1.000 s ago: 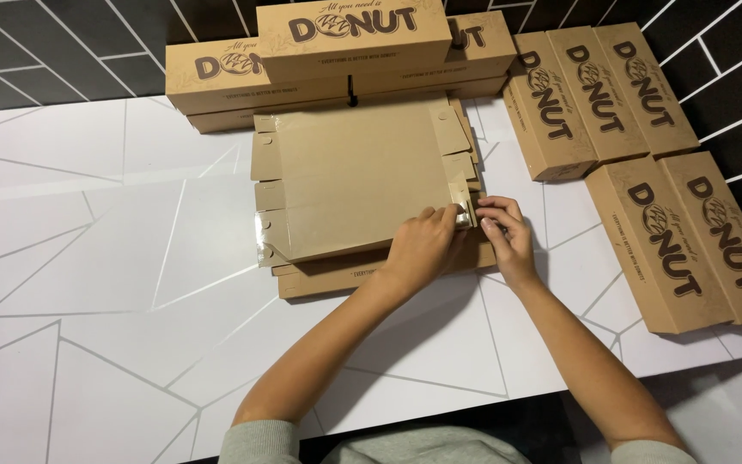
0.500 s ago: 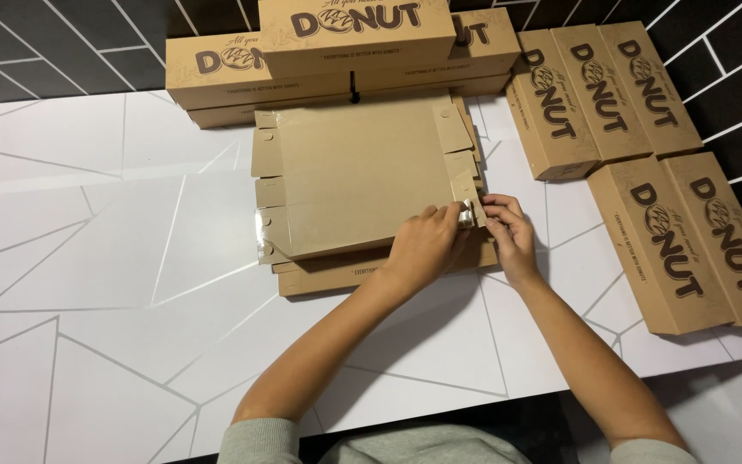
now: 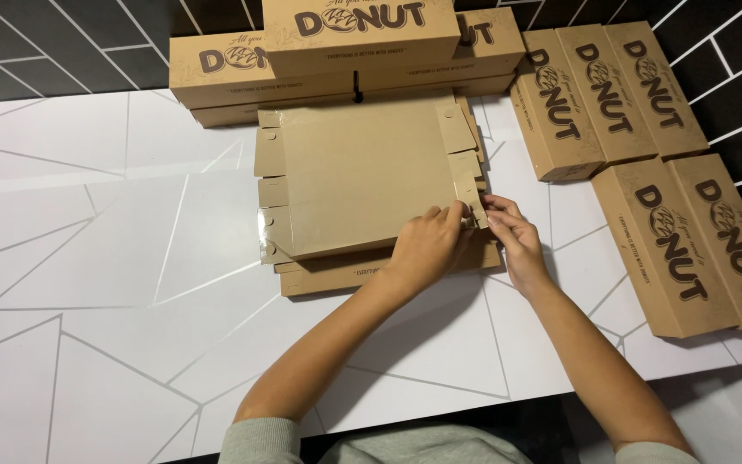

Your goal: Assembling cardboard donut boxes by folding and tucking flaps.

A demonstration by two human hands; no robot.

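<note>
A white bench with thin grey lines is seen across the left of the frame. At the centre, a flat, unfolded cardboard box is laid on top of a stack of similar flat boxes, whose edges are seen beneath it. Its lower right corner flap is pinched by both hands. The left hand is curled over the box edge, fingers closed on the flap, and the right hand is closed on the same flap from the right, just beside the left. Along the top of the frame, assembled brown boxes are stacked. At the upper right, five long closed boxes are laid side by side on the bench.
</note>
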